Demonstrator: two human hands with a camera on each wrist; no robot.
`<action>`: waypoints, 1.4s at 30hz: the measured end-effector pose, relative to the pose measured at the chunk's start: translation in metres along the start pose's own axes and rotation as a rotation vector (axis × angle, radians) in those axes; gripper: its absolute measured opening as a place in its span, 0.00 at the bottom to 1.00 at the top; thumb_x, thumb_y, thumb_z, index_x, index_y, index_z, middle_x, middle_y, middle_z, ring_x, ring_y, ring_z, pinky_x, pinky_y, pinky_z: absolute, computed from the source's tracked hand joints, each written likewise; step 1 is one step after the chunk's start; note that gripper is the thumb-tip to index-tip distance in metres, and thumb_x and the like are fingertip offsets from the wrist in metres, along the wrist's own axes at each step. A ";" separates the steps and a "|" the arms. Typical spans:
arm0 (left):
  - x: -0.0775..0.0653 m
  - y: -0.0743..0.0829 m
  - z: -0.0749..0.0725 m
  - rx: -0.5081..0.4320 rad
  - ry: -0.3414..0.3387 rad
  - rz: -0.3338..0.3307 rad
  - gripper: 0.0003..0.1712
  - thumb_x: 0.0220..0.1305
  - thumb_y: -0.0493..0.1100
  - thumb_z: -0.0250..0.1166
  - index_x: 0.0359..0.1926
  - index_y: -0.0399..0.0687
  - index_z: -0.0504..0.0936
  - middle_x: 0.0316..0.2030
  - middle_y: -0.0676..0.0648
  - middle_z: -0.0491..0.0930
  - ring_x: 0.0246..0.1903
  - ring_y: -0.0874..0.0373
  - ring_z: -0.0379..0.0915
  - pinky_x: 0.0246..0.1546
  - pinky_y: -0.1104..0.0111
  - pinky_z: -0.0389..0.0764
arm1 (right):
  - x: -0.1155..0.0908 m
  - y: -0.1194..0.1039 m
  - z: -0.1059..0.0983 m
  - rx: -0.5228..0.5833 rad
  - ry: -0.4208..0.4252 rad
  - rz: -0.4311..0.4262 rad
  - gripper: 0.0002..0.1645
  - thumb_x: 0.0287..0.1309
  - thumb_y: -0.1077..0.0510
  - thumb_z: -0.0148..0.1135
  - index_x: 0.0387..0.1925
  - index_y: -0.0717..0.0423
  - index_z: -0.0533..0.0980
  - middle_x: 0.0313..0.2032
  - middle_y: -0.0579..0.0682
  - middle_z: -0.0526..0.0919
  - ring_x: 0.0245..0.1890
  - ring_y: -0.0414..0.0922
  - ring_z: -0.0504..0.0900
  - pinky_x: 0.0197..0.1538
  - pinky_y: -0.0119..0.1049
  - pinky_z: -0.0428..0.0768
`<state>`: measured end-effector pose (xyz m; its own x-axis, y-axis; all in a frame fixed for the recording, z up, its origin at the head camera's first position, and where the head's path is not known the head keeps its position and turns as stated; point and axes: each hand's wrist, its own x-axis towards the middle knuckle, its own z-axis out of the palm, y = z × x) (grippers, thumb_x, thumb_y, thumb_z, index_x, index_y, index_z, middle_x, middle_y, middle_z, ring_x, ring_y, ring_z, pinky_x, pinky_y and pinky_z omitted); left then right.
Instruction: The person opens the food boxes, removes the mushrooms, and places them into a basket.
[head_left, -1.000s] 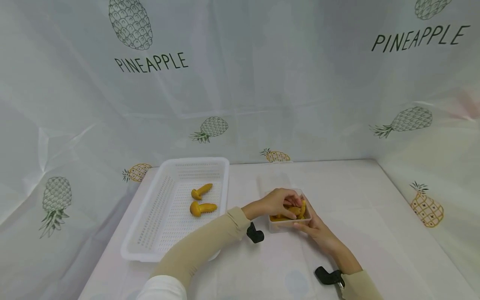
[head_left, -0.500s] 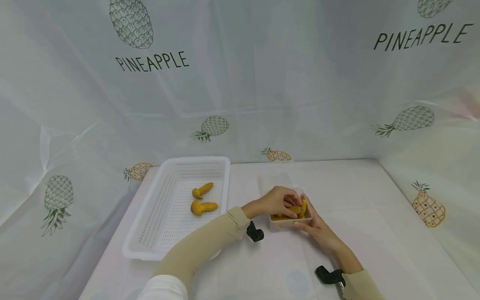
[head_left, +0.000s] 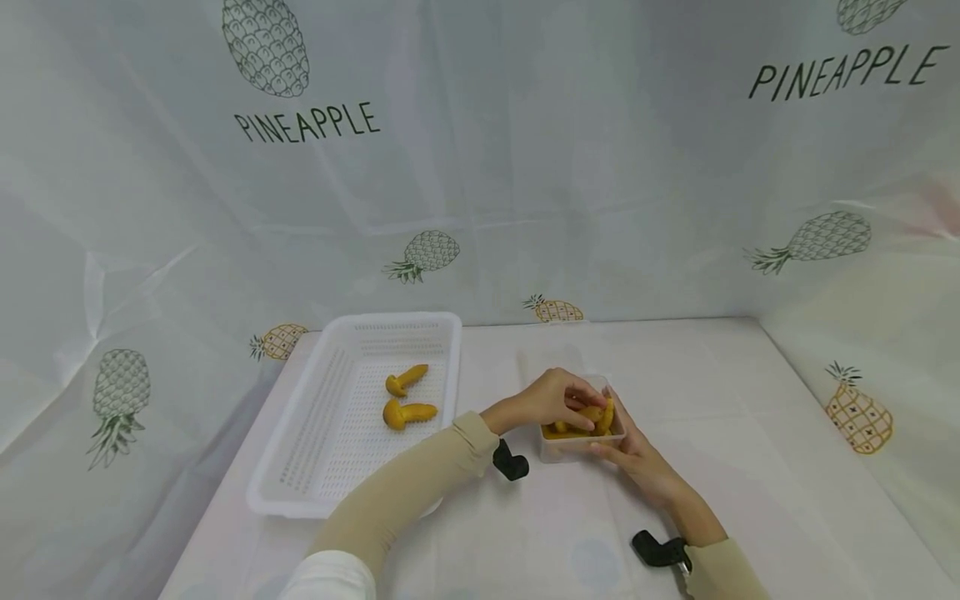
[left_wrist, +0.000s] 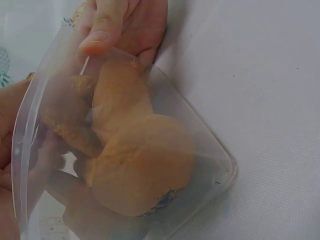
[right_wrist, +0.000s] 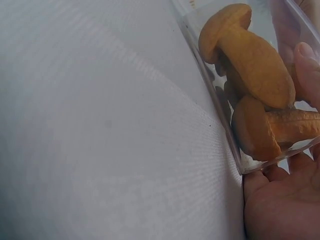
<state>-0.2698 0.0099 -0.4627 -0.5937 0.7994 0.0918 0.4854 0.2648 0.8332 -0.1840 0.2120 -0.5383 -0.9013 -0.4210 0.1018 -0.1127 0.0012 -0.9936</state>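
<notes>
A clear plastic box (head_left: 566,452) stands on the table, packed with several yellow-brown mushrooms (right_wrist: 257,67). From the left, my left hand (head_left: 551,398) reaches over the rim, its thumb and fingers curled down onto a mushroom (head_left: 591,414) at the top of the pile. My right hand (head_left: 641,467) grips the right side of the box, thumb along the near wall. Through the clear wall in the left wrist view, a mushroom (left_wrist: 145,160) shows large, cap downward. One mushroom (head_left: 606,417) stands on end at the box's right side.
At the left is a white perforated basket (head_left: 262,500) with two more mushrooms lying in it, one mushroom (head_left: 408,414) nearer and one mushroom (head_left: 407,380) farther. Flat behind the box lies a translucent lid (head_left: 547,360). A pineapple-print sheet (head_left: 480,167) hangs behind the table.
The left hand has risen slightly over the box, and its fingers have shifted on the mushroom. The right hand keeps its grip on the box.
</notes>
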 end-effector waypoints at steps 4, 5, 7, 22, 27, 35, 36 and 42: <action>0.000 0.000 -0.001 -0.008 0.014 0.011 0.19 0.53 0.33 0.75 0.48 0.36 0.87 0.47 0.46 0.86 0.44 0.71 0.79 0.45 0.77 0.80 | 0.000 -0.001 -0.001 -0.005 -0.005 -0.014 0.57 0.70 0.65 0.56 0.79 0.38 0.28 0.76 0.56 0.22 0.74 0.61 0.26 0.61 0.17 0.60; -0.001 0.000 -0.001 -0.006 0.019 0.014 0.18 0.54 0.33 0.75 0.48 0.36 0.87 0.47 0.46 0.86 0.44 0.71 0.79 0.45 0.77 0.80 | 0.000 -0.001 -0.001 -0.005 -0.006 -0.016 0.57 0.70 0.66 0.56 0.79 0.38 0.28 0.76 0.56 0.22 0.74 0.61 0.25 0.61 0.17 0.59; -0.001 -0.001 0.000 -0.012 0.031 0.014 0.18 0.54 0.33 0.75 0.48 0.37 0.87 0.46 0.46 0.86 0.43 0.71 0.79 0.45 0.77 0.80 | 0.000 -0.001 -0.001 -0.005 -0.007 -0.016 0.57 0.70 0.66 0.56 0.79 0.40 0.28 0.76 0.58 0.22 0.74 0.62 0.25 0.61 0.17 0.59; -0.005 0.003 0.002 -0.207 0.120 -0.030 0.18 0.53 0.27 0.73 0.47 0.30 0.85 0.47 0.41 0.85 0.45 0.66 0.82 0.47 0.73 0.82 | 0.000 -0.001 -0.001 0.006 -0.007 -0.006 0.57 0.71 0.66 0.56 0.79 0.36 0.28 0.77 0.57 0.22 0.74 0.63 0.28 0.60 0.19 0.63; -0.005 0.003 0.002 -0.234 0.130 -0.035 0.18 0.53 0.27 0.73 0.48 0.30 0.85 0.47 0.39 0.85 0.46 0.66 0.81 0.48 0.72 0.81 | 0.000 0.000 -0.001 0.012 -0.010 -0.006 0.57 0.70 0.66 0.56 0.79 0.36 0.28 0.77 0.56 0.22 0.74 0.63 0.28 0.60 0.20 0.65; -0.004 0.000 0.002 -0.273 0.144 -0.022 0.18 0.54 0.26 0.72 0.48 0.30 0.85 0.48 0.39 0.85 0.47 0.65 0.81 0.50 0.70 0.81 | 0.000 0.000 -0.001 -0.002 -0.011 -0.009 0.57 0.71 0.65 0.56 0.79 0.36 0.28 0.76 0.55 0.21 0.74 0.65 0.28 0.60 0.20 0.65; -0.004 0.000 0.002 -0.280 0.146 -0.023 0.18 0.54 0.26 0.72 0.48 0.30 0.85 0.48 0.39 0.85 0.47 0.66 0.81 0.50 0.70 0.81 | 0.000 0.000 -0.001 -0.003 -0.011 -0.006 0.57 0.71 0.65 0.56 0.79 0.36 0.28 0.76 0.55 0.21 0.74 0.65 0.28 0.60 0.19 0.64; -0.004 -0.001 0.003 -0.290 0.162 -0.020 0.18 0.54 0.26 0.72 0.48 0.30 0.85 0.48 0.39 0.85 0.47 0.66 0.81 0.50 0.70 0.81 | 0.000 -0.001 -0.001 0.008 -0.018 0.003 0.57 0.71 0.65 0.56 0.78 0.36 0.27 0.76 0.56 0.20 0.73 0.67 0.32 0.59 0.21 0.67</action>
<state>-0.2656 0.0078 -0.4653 -0.7068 0.6934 0.1401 0.2837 0.0965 0.9540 -0.1839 0.2129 -0.5369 -0.8941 -0.4372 0.0976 -0.1063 -0.0046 -0.9943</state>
